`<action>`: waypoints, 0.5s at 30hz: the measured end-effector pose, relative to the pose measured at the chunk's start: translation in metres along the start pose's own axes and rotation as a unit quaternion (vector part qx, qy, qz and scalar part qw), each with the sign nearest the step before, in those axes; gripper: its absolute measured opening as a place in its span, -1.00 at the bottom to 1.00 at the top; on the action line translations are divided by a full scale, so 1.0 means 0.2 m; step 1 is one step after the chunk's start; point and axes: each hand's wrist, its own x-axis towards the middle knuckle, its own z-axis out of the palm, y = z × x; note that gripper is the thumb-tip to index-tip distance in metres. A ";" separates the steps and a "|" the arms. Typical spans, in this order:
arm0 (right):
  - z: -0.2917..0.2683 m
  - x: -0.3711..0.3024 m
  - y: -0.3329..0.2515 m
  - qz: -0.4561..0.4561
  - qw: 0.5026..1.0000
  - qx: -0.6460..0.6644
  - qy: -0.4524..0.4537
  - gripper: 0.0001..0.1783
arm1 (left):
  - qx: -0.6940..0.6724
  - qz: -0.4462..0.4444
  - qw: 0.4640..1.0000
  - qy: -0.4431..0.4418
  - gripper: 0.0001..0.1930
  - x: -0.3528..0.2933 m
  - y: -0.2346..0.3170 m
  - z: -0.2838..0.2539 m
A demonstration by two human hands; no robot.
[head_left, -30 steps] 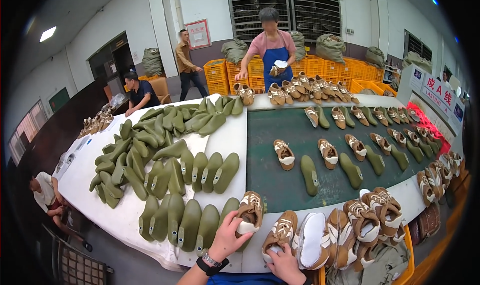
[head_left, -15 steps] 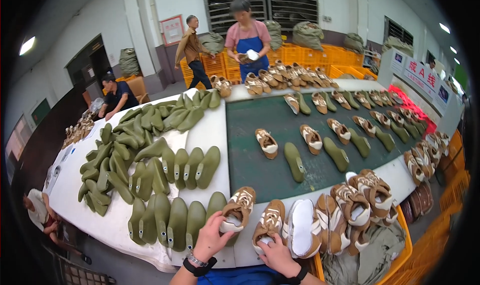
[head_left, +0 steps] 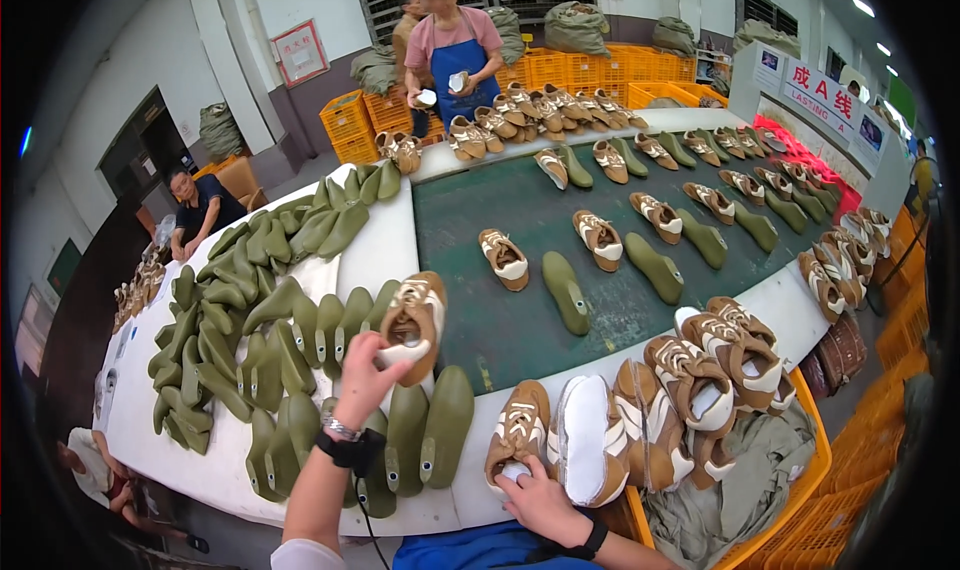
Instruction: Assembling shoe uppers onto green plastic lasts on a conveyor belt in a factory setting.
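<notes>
My left hand [head_left: 366, 378] grips a brown and white sneaker [head_left: 428, 315] by its heel, held up above the row of green shoe lasts [head_left: 407, 440]. Its laced toe points away from me. At the near table edge, my right hand [head_left: 543, 502] has its fingers at the heel opening of a second brown sneaker [head_left: 522, 420], which rests on the white table. Part of that heel is hidden under the fingers. Right beside it lies a sneaker with its white sole [head_left: 583, 440] turned up.
More green lasts [head_left: 235, 270] are piled on the white table [head_left: 130, 420] at left. Sneakers and lasts alternate on a green conveyor belt [head_left: 450, 335]. A yellow crate [head_left: 822, 450] with grey cloth stands near right. Across the belt, a person in a blue apron [head_left: 462, 65] holds shoe pieces.
My left hand has lifted its sneaker off the near edge, up and left over the lasts. My right hand stays at the other sneaker. The aproned person's hands have moved apart.
</notes>
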 end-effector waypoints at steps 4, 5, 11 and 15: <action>-0.04 0.00 -0.01 0.010 1.000 0.024 -0.012 -0.42 | -0.081 0.005 0.994 -0.068 -0.61 -0.12 0.22 0.15; -0.05 0.02 -0.02 0.037 0.998 0.050 0.026 -0.38 | -0.045 0.022 0.995 -0.086 -0.61 -0.17 0.27 0.14; -0.07 0.08 -0.03 0.038 0.960 0.190 0.203 -0.37 | 0.024 0.062 0.979 -0.194 -0.61 -0.56 0.42 0.10; -0.03 0.08 -0.01 0.036 0.975 0.186 0.116 -0.59 | -0.045 0.071 0.965 -0.250 -0.66 -0.62 0.44 0.04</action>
